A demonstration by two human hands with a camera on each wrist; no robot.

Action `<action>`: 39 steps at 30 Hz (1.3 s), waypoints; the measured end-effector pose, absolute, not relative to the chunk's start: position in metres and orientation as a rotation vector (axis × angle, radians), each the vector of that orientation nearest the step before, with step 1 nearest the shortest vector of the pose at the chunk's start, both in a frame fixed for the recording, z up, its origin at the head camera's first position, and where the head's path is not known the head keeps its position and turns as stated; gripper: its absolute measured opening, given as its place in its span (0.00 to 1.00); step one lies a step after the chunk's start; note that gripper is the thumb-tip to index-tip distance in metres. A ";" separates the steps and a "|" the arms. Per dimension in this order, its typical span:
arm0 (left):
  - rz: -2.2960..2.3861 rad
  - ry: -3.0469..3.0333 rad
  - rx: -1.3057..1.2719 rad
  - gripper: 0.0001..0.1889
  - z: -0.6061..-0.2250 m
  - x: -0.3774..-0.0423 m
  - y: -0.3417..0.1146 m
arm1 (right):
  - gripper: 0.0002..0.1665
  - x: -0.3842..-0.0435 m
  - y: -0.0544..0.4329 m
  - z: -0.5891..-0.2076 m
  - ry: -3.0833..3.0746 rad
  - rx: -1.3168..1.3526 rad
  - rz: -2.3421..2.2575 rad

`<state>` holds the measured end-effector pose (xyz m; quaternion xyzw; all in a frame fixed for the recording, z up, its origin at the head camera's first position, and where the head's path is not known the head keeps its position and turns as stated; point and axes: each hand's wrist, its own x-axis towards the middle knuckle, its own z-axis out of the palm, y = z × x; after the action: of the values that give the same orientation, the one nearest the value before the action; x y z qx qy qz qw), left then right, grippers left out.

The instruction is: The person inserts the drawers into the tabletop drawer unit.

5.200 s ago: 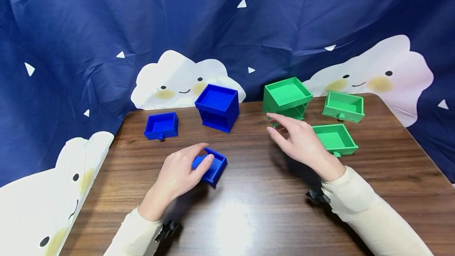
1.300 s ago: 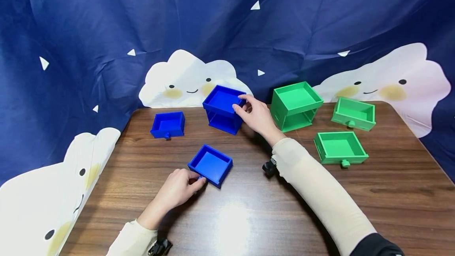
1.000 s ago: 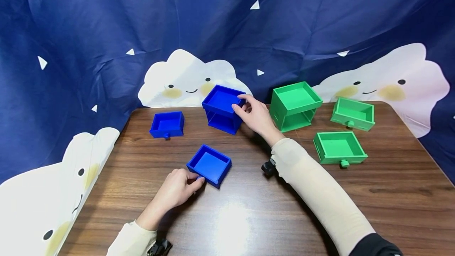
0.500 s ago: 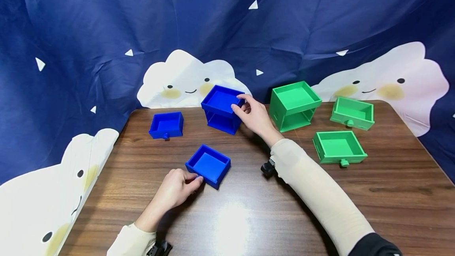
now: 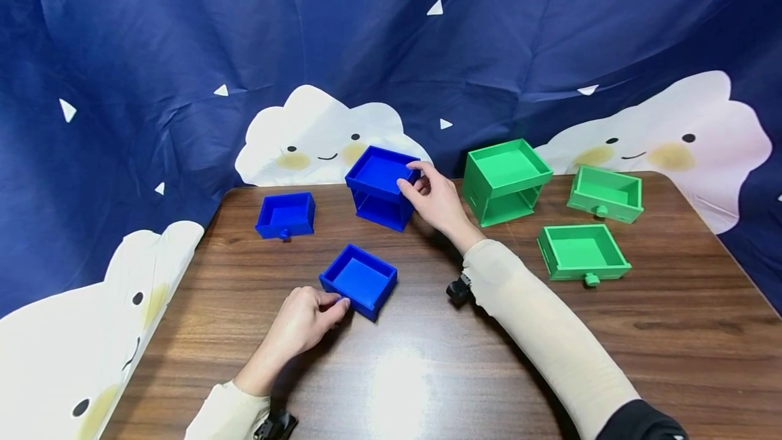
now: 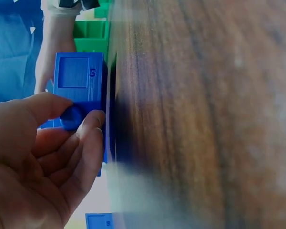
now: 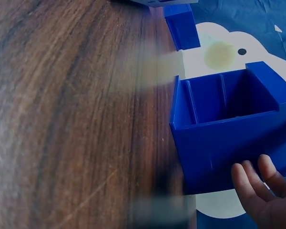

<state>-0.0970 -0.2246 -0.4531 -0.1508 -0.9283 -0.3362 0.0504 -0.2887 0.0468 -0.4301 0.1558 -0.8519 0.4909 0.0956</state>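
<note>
My left hand [image 5: 301, 321] pinches the round knob [image 6: 70, 118] of a blue drawer [image 5: 360, 280] between thumb and fingers. That drawer is angled, close over the table, its hollow side up and its knob toward me. In the left wrist view its front panel faces the camera. At the back, my right hand [image 5: 441, 204] grips the right upper edge of a blue cabinet [image 5: 381, 172], thumb near the front corner. The right wrist view shows fingertips [image 7: 266, 162] against the side wall of the cabinet, whose drawer opening is vacant; the thumb is hidden there.
A second blue drawer [image 5: 285, 214] lies at the back left. Right of the blue cabinet stands a green cabinet [image 5: 508, 172], with two green drawers [image 5: 583, 250] beside it. A dark blue cloth [image 5: 391, 39] with cloud prints hangs behind the wooden table [image 5: 464, 372].
Over several seconds, my left hand went from over the blue drawer to its knob, and the drawer turned. My right hand moved left from the green cabinet to the blue one. Lately both barely moved.
</note>
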 end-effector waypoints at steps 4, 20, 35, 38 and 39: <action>-0.987 -2.895 -0.387 0.16 -0.442 -0.096 -0.218 | 0.27 -0.289 0.047 -0.433 -2.516 0.465 1.455; -1.024 -2.935 -0.300 0.19 -0.437 -0.107 -0.212 | 0.26 -0.289 0.047 -0.433 -2.511 0.461 1.487; -1.014 -2.929 -0.251 0.19 -0.435 -0.122 -0.209 | 0.27 -0.288 0.047 -0.431 -2.516 0.457 1.481; -1.021 -2.935 -0.232 0.19 -0.434 -0.126 -0.207 | 0.27 -0.288 0.046 -0.432 -2.514 0.458 1.483; -1.028 -2.938 -0.221 0.19 -0.434 -0.127 -0.207 | 0.27 -0.288 0.046 -0.432 -2.514 0.459 1.485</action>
<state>-0.1268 -0.2070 -0.4340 -0.0709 -0.9415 -0.3294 0.0106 -0.2876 0.0464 -0.4318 0.1547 -0.8469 0.5002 0.0929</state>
